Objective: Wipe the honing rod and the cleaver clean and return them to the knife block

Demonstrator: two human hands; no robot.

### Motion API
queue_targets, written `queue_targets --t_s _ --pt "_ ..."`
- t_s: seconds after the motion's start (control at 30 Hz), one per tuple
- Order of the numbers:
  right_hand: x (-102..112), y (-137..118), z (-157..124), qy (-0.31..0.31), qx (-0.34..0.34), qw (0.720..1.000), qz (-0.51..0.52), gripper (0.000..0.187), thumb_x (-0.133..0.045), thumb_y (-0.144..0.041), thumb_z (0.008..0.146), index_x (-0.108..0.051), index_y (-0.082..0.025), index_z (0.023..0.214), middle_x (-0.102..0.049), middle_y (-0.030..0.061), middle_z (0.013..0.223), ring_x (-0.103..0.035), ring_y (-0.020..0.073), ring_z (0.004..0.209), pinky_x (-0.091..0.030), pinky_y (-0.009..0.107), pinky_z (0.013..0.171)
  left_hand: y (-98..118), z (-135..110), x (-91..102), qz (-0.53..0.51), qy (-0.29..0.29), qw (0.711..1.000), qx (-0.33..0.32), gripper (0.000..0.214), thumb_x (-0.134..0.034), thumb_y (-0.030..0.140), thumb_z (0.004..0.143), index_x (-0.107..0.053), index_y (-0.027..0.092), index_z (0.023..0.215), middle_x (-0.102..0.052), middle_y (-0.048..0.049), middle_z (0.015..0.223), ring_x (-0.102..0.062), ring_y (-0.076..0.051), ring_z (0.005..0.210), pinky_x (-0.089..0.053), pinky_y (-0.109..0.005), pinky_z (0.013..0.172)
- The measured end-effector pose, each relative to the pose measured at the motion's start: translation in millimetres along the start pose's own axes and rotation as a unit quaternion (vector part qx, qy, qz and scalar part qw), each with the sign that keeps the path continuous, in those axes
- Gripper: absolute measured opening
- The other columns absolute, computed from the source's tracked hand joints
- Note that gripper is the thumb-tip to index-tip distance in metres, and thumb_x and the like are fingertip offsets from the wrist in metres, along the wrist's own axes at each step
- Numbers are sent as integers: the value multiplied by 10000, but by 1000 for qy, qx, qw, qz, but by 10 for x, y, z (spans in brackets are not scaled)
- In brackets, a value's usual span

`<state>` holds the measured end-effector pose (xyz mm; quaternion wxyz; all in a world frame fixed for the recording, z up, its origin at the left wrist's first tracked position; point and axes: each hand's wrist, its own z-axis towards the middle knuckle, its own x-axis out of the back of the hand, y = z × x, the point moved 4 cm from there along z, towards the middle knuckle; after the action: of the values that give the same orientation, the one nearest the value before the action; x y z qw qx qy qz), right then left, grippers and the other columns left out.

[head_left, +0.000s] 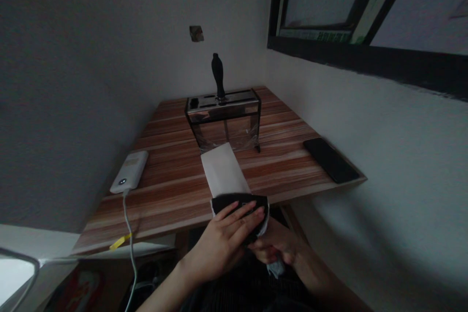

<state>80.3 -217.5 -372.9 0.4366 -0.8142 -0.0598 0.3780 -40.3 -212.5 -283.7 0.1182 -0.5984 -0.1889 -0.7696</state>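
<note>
A pale slab (224,170) pointed lengthwise away, slightly left; the nearer left hand (234,229) covered its black end, grip unclear; the right hand (276,243) clenched whitish material (276,269).

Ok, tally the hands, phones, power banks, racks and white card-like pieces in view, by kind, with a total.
Hands: 2, left hand and right hand
Phone: 1
Power bank: 1
Rack: 1
White card-like piece: 1
Total: 6
</note>
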Motion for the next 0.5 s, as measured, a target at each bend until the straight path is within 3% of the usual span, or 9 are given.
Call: queue_targets --t_s 0.27,0.37,0.5 --pt "-148 -136 -37 16 -9 1000 19 437 -786 -453 595 -440 -200 686 -294 -158 366 -185 -8 293 -87 171 332 -42 -43 -6 37 29 998 31 655 -414 81 833 -263 169 1464 -395 -88 1485 -254 -221 1423 -278 -443 1132" --pt "-243 -225 -88 20 -11 999 37 482 -812 -467 569 -446 -201 735 -358 -154 392 -204 -11 294 -108 158 315 -125 -81 0 69 44 995 64 647 -418 112 865 -239 177 1483 -368 -92 1501 -238 -241 1428 -247 -445 1141" --pt "-306 -266 -106 9 -23 998 53 491 -776 -530 609 -422 -194 663 -366 -142 395 -195 -15 282 -102 153 289 -278 -102 26 105 66 987 102 635 -433 147 901 -210 181 1494 -326 -96 1523 -184 -245 1443 -199 -439 1156"
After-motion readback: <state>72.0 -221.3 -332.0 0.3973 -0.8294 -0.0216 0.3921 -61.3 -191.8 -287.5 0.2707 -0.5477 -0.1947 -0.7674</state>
